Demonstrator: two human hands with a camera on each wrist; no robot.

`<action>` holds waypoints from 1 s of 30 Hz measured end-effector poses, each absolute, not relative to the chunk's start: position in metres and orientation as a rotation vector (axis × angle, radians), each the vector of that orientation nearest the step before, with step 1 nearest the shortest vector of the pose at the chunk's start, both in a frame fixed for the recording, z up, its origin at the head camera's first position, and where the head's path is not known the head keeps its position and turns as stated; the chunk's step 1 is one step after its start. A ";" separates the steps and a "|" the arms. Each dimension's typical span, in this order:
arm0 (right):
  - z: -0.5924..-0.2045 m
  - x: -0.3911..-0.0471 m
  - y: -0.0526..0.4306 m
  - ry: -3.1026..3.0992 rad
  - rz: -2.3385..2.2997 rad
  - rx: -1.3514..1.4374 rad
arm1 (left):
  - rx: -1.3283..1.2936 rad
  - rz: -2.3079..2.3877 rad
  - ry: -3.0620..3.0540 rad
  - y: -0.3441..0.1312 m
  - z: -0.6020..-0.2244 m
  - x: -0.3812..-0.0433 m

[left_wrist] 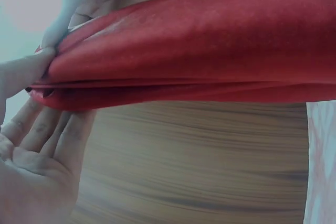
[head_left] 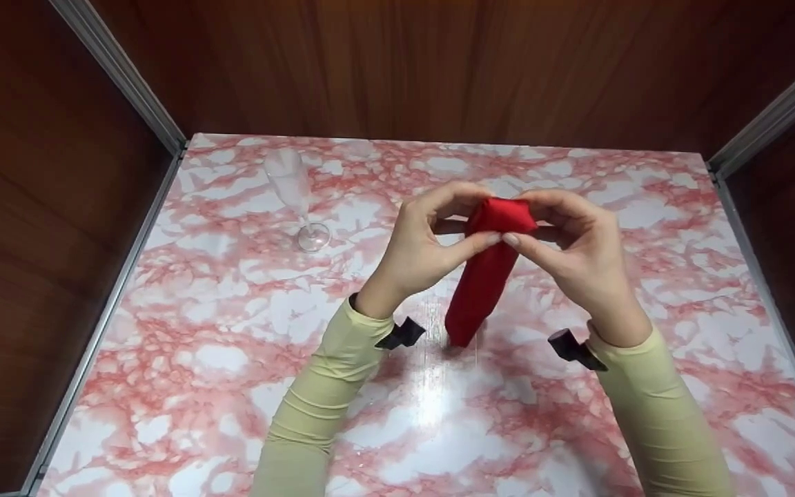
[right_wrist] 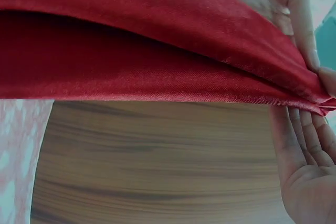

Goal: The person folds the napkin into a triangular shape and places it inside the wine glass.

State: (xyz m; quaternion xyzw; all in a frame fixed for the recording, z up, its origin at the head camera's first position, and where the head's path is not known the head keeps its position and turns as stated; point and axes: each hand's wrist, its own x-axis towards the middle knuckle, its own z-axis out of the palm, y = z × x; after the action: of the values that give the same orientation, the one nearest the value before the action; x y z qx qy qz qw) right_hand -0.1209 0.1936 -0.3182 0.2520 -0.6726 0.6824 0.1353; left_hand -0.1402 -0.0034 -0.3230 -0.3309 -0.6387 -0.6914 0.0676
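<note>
A red satiny cloth (head_left: 484,290), folded into a long narrow strip, stretches down from both hands to close over the table. My left hand (head_left: 418,241) pinches the left side of its top end, thumb in front and fingers behind. On the right side, my right hand (head_left: 587,255) pinches the same end, and the two thumb tips nearly meet. The top edge is turned over toward me. Lengthwise folds show along the cloth (left_wrist: 210,45) in the left wrist view, and a deep crease runs along the cloth (right_wrist: 157,72) in the right wrist view.
A clear stemmed flute glass (head_left: 290,183) stands at the back left of the red-and-white marbled table (head_left: 232,414). Brown wood-grain panels (head_left: 404,69) with metal edge strips enclose the table at the back and both sides.
</note>
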 end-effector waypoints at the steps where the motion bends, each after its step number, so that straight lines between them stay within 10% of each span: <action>1: -0.318 -0.121 0.194 -1.949 1.982 0.726 | -1.010 -2.100 -1.945 -0.005 -0.321 -0.139; 30: -0.320 -0.120 0.194 -1.890 1.983 0.777 | -1.014 -2.005 -2.168 -0.007 -0.366 -0.140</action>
State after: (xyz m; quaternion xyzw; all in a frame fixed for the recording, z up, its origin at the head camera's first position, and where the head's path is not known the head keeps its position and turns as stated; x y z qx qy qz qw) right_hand -0.1198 0.1943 -0.3198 0.2699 -0.6566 0.6889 0.1463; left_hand -0.1397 -0.0066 -0.3659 -0.3248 -0.6944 -0.6420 0.0097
